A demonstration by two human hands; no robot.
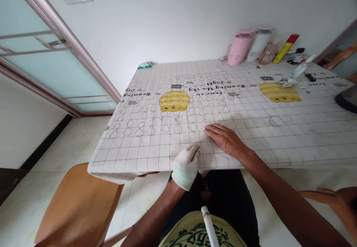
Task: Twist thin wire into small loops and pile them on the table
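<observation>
My left hand, in a white glove with a pale green cuff, rests at the table's near edge. Its fingers are curled in, and anything inside them is hidden. My right hand is bare and lies on the white checked tablecloth, fingers stretched out together and pointing left. Just beyond its fingertips, rows of thin grey figure-eight loops cover the cloth; whether they are drawn or laid there I cannot tell. Some of these loops overlap a yellow striped bear print.
Along the wall stand a pink cylindrical device, a white one and a yellow-red box. A crumpled cloth lies right. A dark rounded object sits at the right edge. A wooden chair stands left.
</observation>
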